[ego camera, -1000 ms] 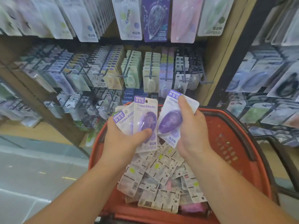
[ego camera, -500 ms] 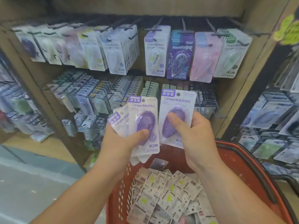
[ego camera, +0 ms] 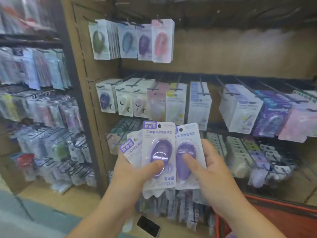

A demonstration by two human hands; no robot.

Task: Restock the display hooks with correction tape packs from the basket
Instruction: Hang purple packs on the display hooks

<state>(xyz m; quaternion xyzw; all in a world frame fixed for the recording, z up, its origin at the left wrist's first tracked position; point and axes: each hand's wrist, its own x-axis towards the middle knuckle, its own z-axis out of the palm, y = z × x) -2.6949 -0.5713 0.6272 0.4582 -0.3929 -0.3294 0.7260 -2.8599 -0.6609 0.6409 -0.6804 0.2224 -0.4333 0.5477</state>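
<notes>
Head camera, the only view: the left hand (ego camera: 130,170) grips a fan of correction tape packs (ego camera: 137,146), its thumb (ego camera: 154,164) pressed on the purple blister of the front pack (ego camera: 158,152) and its fingers curled behind the cards. Touching the front pack's right edge and tucked slightly under it is a single pack (ego camera: 187,152), pinched by the right hand (ego camera: 212,170) with the thumb on its blister and the fingers wrapped round the card's right edge. Above the front pack runs a row of display hooks (ego camera: 202,86) loaded with hanging packs, and higher still, up and to the left of it, a shorter row (ego camera: 132,40). Below and to the right of the front pack, only the red rim of the basket (ego camera: 274,219) shows; its contents are out of sight. A dark flat phone-like object (ego camera: 148,226) lies well below the front pack. The packs look light, with thin card backs that would flex if squeezed and glossy blisters that could slip under a thumb. The single pack is best held low on the card by its edges, so the punched hole (ego camera: 180,129) at the top stays free to thread onto a hook. The fan could slide apart if the left grip loosens.
</notes>
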